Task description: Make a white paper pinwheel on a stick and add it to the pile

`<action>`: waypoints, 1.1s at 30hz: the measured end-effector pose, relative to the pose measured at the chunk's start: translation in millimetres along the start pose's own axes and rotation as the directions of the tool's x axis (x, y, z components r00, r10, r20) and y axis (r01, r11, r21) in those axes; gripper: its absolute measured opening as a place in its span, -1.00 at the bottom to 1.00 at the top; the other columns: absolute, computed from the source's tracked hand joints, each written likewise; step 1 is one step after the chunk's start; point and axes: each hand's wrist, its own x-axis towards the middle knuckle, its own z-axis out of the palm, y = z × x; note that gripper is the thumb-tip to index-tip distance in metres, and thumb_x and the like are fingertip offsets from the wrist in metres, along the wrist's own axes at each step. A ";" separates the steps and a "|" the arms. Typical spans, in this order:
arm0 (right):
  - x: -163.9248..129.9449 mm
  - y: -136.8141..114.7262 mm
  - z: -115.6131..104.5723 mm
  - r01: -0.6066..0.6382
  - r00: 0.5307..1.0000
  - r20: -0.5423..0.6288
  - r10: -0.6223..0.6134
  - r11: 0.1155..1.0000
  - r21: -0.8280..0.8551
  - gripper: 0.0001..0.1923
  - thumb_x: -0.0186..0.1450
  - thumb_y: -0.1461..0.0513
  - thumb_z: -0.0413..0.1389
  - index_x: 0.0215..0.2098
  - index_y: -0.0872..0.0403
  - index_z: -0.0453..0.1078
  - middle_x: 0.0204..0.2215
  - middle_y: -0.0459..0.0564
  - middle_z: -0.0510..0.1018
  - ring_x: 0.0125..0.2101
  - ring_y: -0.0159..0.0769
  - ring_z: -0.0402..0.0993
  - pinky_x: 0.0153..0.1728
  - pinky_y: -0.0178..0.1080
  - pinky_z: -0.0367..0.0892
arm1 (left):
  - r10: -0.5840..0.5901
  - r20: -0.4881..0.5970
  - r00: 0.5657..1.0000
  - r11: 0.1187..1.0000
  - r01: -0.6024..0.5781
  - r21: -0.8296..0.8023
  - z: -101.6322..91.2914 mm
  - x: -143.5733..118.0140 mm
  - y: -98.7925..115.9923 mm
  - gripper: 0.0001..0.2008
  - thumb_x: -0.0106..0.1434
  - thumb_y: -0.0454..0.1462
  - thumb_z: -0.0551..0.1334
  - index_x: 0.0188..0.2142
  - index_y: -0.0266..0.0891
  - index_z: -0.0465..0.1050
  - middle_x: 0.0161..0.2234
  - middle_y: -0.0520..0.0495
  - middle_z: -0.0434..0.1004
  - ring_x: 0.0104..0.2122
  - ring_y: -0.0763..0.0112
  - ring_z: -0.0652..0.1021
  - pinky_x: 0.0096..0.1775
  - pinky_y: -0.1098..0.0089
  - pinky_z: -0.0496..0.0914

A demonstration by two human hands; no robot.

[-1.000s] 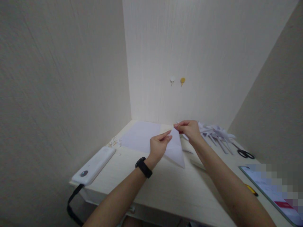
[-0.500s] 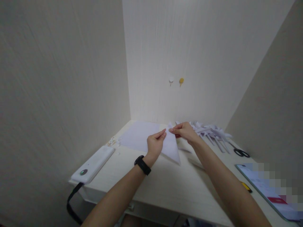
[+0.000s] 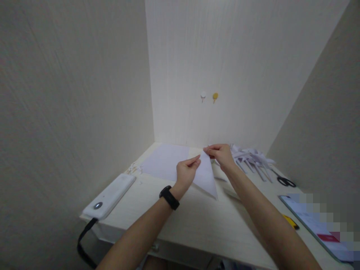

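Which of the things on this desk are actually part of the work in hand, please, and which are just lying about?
In hand: folded paper triangle, pinched by left hand and right hand.

Lying about: flat sheet, paper strips, scissors, white device, yellow cutter, wall hooks.

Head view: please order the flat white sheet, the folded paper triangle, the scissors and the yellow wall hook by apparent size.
1. flat white sheet
2. folded paper triangle
3. scissors
4. yellow wall hook, farther from the camera, so its true size is unsure.
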 end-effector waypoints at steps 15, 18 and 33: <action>-1.9 18.1 -4.3 0.011 0.989 0.146 0.025 0.970 -0.243 -0.54 -0.07 -0.09 0.33 -0.61 0.17 0.51 -0.71 -0.03 0.47 -0.67 -0.39 0.31 -0.60 -0.30 0.24 | -0.210 -0.091 0.973 0.973 0.200 -0.114 1.3 1.3 -2.0 -0.85 0.07 -0.34 0.41 -0.31 -0.31 0.65 -0.32 -0.18 0.68 -0.34 0.25 0.65 -0.17 0.25 0.54; -12.0 16.2 -7.6 -0.063 0.990 0.116 0.083 0.984 -0.168 -0.54 -0.14 -0.08 0.37 -0.64 0.16 0.48 -0.70 -0.04 0.48 -0.66 -0.38 0.34 -0.57 -0.28 0.29 | -0.233 -0.073 0.970 0.965 0.221 -0.139 2.3 1.1 -1.2 -0.84 0.03 -0.34 0.43 -0.33 -0.31 0.65 -0.33 -0.18 0.68 -0.35 0.26 0.64 -0.18 0.26 0.53; -48.4 40.4 -20.0 -0.217 0.974 0.059 0.221 0.974 -0.062 -0.60 -0.22 0.02 0.43 -0.66 0.17 0.48 -0.70 -0.07 0.47 -0.66 -0.43 0.33 -0.59 -0.32 0.31 | -0.294 -0.047 0.955 0.952 0.288 -0.106 4.4 -1.3 -4.4 -0.86 0.04 -0.38 0.41 -0.33 -0.35 0.65 -0.34 -0.20 0.67 -0.39 0.32 0.60 -0.25 0.34 0.46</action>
